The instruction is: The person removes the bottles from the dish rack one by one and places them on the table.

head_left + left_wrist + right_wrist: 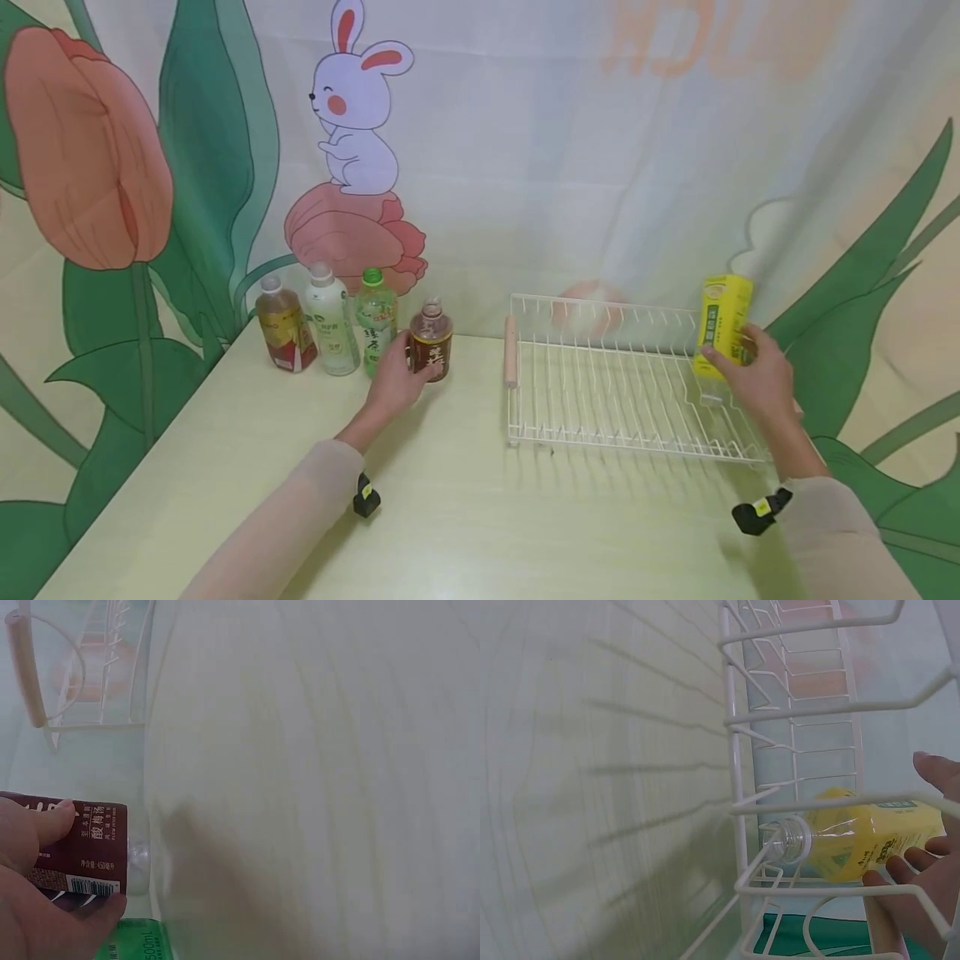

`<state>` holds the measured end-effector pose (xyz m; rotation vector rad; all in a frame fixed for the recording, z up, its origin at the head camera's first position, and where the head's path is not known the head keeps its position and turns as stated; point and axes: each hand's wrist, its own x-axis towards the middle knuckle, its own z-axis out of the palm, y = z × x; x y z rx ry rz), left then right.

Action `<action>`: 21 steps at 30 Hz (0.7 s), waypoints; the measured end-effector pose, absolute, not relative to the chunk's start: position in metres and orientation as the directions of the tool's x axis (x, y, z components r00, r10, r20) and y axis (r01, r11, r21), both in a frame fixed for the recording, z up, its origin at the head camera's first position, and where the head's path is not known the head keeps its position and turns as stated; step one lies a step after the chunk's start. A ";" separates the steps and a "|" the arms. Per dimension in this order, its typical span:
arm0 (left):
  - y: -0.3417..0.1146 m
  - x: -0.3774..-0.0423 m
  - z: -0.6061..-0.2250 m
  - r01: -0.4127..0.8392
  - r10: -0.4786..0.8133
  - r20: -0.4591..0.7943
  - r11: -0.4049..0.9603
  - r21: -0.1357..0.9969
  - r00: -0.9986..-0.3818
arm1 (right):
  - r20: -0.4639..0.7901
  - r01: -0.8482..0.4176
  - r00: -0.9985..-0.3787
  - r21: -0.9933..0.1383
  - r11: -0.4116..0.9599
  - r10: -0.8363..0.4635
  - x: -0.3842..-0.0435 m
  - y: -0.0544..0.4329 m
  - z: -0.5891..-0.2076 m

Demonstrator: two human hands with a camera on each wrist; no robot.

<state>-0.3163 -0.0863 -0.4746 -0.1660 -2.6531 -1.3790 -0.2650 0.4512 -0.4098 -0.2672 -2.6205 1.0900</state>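
Note:
In the head view my left hand grips a dark red plum-drink bottle, which stands upright at the right end of a row of bottles. Its thumb lies across the label in the left wrist view. On the right, a yellow bottle is neck-down, slightly tilted, at the right end of a white wire rack. My right hand is around that bottle's upturned base, its fingers beside it. From the right wrist, the thumb looks apart from the yellow bottle, whose neck sits among the wires.
Left of the dark bottle stand a green-capped bottle, a white bottle and a red-and-gold bottle. The rack has a wooden handle at its left end. A printed cloth hangs behind the pale table.

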 end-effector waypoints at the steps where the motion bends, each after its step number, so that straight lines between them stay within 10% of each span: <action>1: -0.087 -0.317 -0.476 0.158 0.028 0.174 0.576 0.802 -0.984 | 0.187 0.064 -0.940 -0.725 0.686 0.286 -0.265 0.450 -0.410; 21: -0.089 -0.320 -0.483 0.136 0.029 0.148 0.599 0.789 -0.989 | 0.161 0.127 -0.947 -0.609 0.783 0.279 -0.279 0.451 -0.410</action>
